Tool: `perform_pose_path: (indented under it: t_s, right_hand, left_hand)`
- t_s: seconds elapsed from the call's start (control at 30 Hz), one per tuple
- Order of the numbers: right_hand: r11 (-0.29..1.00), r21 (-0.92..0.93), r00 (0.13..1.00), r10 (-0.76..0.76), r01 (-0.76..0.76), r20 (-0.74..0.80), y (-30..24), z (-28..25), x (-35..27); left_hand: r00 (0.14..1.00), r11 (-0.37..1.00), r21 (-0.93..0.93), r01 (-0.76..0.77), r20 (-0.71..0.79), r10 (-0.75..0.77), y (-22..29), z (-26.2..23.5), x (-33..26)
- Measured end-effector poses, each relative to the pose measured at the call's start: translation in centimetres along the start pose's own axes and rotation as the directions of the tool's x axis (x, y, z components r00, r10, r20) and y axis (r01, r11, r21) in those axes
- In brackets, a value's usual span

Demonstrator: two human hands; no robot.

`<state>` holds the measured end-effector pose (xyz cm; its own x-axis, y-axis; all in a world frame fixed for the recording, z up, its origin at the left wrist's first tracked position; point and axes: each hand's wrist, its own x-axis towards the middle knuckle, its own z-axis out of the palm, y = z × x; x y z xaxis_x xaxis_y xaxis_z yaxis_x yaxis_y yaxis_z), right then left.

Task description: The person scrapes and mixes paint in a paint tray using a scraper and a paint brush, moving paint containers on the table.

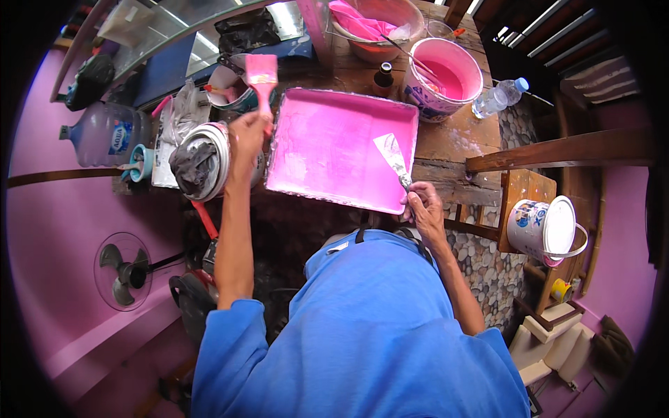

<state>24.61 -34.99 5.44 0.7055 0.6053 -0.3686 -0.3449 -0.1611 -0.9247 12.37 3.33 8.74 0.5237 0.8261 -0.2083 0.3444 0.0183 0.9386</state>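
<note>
A rectangular tray [293, 188] coated in pink paint lies on the wooden table in front of me. My left hand [245, 134] grips the handle of a pink-bristled paintbrush [262, 74], held upright just left of the tray. My right hand [420, 206] holds a metal scraper [391, 157] at the tray's near right corner, its blade resting on the pink surface. A bucket of pink paint [446, 76] stands beyond the tray at the right.
A bowl with pink cloth [380, 24], a small dark bottle [384, 75] and a plastic water bottle [498, 97] sit at the table's far end. A rag-filled tin [198, 164] and a large water jug [104, 132] are left. A lidded bucket [543, 230] sits right; a fan [124, 272] lower left.
</note>
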Motion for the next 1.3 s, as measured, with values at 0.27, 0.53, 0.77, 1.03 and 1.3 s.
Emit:
perform_pose_path:
  t_s: [0.27, 0.53, 0.77, 1.03, 1.3]
  right_hand:
    - [0.999, -0.002, 0.993, 0.051, -0.051, 0.105, -3.0, 4.1, 1.2]
    - [0.998, -0.008, 0.986, 0.055, -0.055, 0.157, -2.3, 5.3, 1.4]
    - [0.934, 0.296, 0.962, 0.131, -0.201, 0.239, -1.7, 4.9, 1.8]
    - [0.903, 0.340, 0.944, 0.169, -0.264, 0.284, -1.4, 5.5, 0.9]
    - [0.965, 0.096, 0.956, 0.223, -0.244, 0.189, -2.7, 1.5, 0.6]
  left_hand:
    - [0.825, 0.884, -0.245, 0.399, 0.517, -0.229, 1.2, 11.6, -17.1]
    - [0.882, 0.991, -0.008, 0.133, 0.456, -0.115, 2.3, 12.3, -18.9]
    - [0.793, 0.763, -0.293, 0.576, 0.429, -0.433, 0.6, 12.1, -18.3]
    - [0.749, 0.787, -0.283, 0.548, 0.585, -0.312, -1.2, 13.6, -16.1]
    - [0.873, 0.949, -0.023, 0.314, 0.400, -0.279, -1.0, 11.9, -14.6]
